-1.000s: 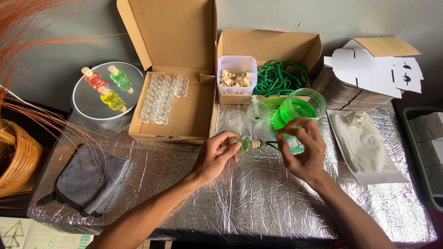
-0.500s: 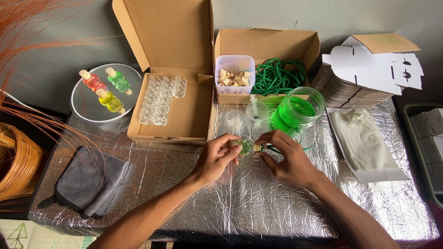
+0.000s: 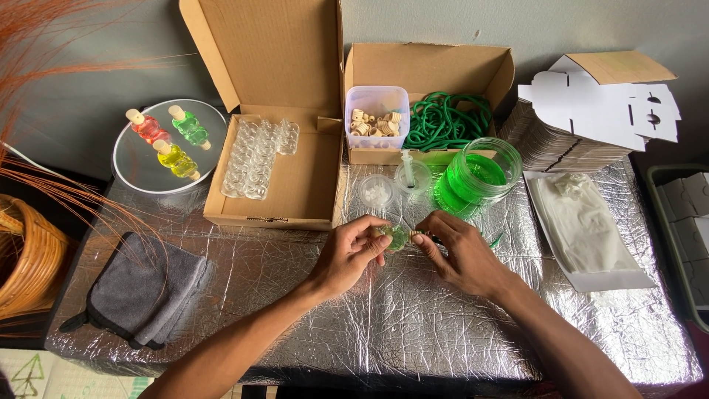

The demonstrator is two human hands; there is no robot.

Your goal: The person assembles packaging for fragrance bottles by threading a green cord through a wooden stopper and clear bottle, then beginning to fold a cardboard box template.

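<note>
My left hand [image 3: 350,251] grips a small clear glass bottle [image 3: 396,236] filled with green liquid, low over the foil-covered table [image 3: 354,325]. My right hand [image 3: 459,250] pinches the bottle's wooden cap end, with a thin green cord trailing under its fingers. Just behind the hands stand a glass jar of green liquid [image 3: 478,177], a small clear cup with a syringe [image 3: 410,176] and a small round dish of white beads [image 3: 375,192].
An open cardboard box [image 3: 295,185] holds several empty little bottles [image 3: 255,155]. Another box holds a tub of wooden caps [image 3: 377,118] and green cord [image 3: 447,118]. Three filled bottles lie on a round mirror [image 3: 140,166]. Flat white cartons [image 3: 591,111], a plastic bag [image 3: 583,214], grey cloth [image 3: 144,284] and basket [image 3: 22,251] surround.
My right hand came down from near the green jar to the bottle and now pinches its cap end. The left hand stayed put with the bottle.
</note>
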